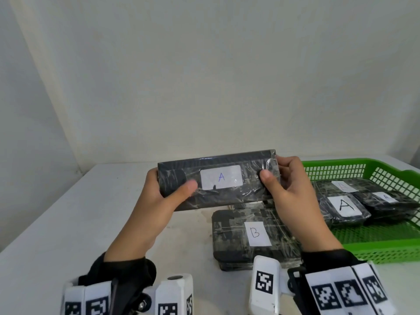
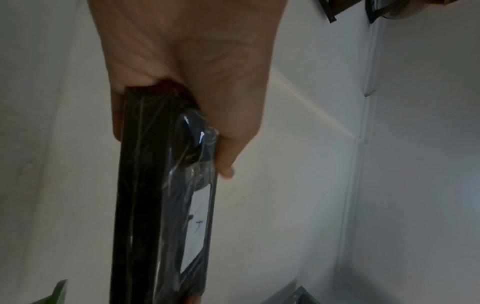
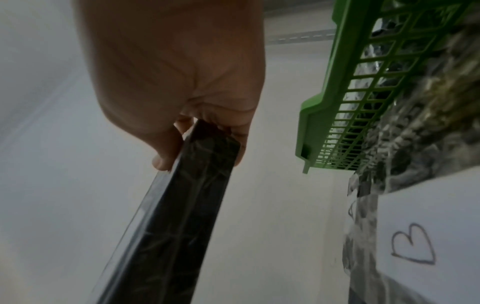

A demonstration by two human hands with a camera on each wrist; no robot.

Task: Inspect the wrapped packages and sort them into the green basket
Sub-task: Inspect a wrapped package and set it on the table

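Light: we see soft, even, dim daylight in the head view; the white table (image 1: 68, 223) is evenly lit, shadows faint.
Glare: the held package (image 1: 218, 178) shows streaky shine on its plastic wrap, and a bright glint in the left wrist view.
Blur: both wrist views are soft; the green basket (image 3: 337, 102) smears.
Distortion: the wall lines bend toward the edges.

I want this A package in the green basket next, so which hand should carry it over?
Right, probably. The green basket sits on the right, beside the right hand, which already grips that end of the held package. The left hand would have to cross over.
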